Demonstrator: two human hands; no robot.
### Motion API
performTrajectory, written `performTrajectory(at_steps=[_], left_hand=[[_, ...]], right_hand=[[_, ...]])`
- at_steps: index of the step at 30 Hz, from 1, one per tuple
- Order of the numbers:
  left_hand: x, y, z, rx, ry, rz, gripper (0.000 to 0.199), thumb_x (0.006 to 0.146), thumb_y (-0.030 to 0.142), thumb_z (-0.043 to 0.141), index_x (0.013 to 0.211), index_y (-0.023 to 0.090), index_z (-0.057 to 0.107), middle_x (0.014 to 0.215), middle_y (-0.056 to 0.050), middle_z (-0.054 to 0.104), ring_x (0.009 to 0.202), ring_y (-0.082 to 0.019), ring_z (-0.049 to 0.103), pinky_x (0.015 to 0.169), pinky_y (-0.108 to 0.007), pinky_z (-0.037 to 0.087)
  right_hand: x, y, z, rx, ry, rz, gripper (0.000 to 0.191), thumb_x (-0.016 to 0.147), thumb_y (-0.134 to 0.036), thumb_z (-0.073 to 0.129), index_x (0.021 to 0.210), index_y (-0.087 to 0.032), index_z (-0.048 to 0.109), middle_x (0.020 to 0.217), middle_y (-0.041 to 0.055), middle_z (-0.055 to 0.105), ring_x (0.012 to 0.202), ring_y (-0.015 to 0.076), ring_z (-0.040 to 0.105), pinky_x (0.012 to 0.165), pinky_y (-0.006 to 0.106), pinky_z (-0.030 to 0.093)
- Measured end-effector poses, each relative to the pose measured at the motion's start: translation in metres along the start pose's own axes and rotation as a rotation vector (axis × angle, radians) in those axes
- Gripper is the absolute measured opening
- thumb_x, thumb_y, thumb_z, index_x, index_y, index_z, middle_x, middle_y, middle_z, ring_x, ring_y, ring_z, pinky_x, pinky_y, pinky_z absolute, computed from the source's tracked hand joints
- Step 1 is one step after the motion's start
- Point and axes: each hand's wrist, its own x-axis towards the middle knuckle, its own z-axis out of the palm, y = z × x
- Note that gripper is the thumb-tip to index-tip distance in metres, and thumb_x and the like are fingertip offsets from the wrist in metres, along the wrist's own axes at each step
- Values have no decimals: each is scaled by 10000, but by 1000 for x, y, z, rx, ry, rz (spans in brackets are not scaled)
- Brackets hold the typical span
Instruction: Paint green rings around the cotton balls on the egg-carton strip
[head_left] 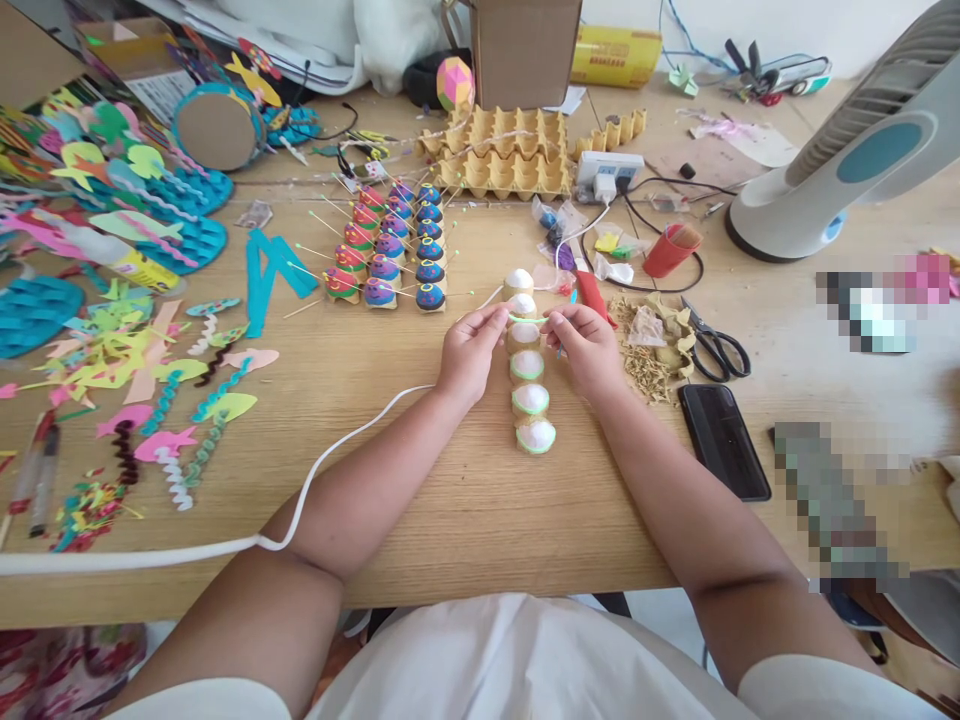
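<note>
A thin, light green strand is stretched between my hands, with its ends in my fingertips. My left hand pinches one end and my right hand the other. Directly beneath it stands a row of egg-carton cups with white domed tops, running away from me. The nearer cups have a green edging round the white; the two farthest show none that I can make out. Whether the strand touches a cup is unclear.
Painted egg-carton caterpillars with pins stand behind my left hand. Scissors, a black phone and carton scraps lie on the right. A white cable crosses under my left arm. A fan stands far right; paper fish lie left.
</note>
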Motion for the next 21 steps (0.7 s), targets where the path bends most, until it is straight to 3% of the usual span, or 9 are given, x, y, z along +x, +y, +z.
performTrajectory(at_steps=[10,16,21], left_hand=[[-2,-2,0,90,-11,64,302,756,441,928,889,211,783,860,-14,765,771,-119,651,637,-208,500],[-1,-2,0,144,6,61,279,790,451,897,869,214,771,829,-10,751,757,-126,641,641,-224,505],[-2,-1,-1,149,-9,58,284,772,438,904,877,211,771,853,-19,764,794,-136,662,658,-228,515]], right_hand=[[0,1,0,-52,8,-6,398,724,-555,949,904,-241,785,774,-10,737,718,135,630,683,294,514],[-1,-3,0,-97,12,11,437,751,-653,897,831,-245,760,740,-5,699,694,145,595,668,310,518],[1,0,1,-25,-7,40,423,699,-594,945,853,-246,761,737,-15,700,683,137,599,660,302,525]])
